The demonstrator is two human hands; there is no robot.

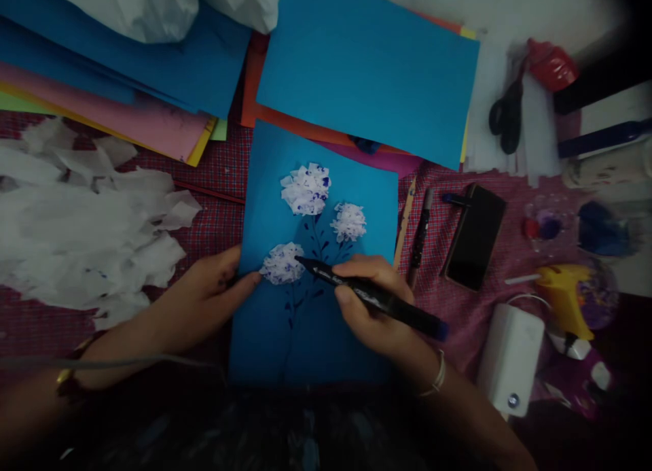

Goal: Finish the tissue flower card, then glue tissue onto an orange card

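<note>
A blue sheet of paper (275, 141) lies in front of me with drawn stems and leaves. On it are three crumpled white paper flowers, with purple-blue marks on them: a top one (305, 189), a smaller right one (349, 221) and a lower left one (283, 264). My right hand (374, 301) grips a dark marker (387, 306) whose tip meets the right edge of the lower left flower. With its thumb on top and fingers at the edge, my left hand (214, 287) pinches the sheet's left side.
Torn white tissue paper (86, 219) is heaped at left. Coloured sheets (168, 124) and another blue sheet (371, 70) lie at the back. To the right are a pencil (405, 219), a pen (420, 236), a phone (476, 236), black-handled scissors (506, 117), a white device (512, 359) and a yellow glue gun (565, 287).
</note>
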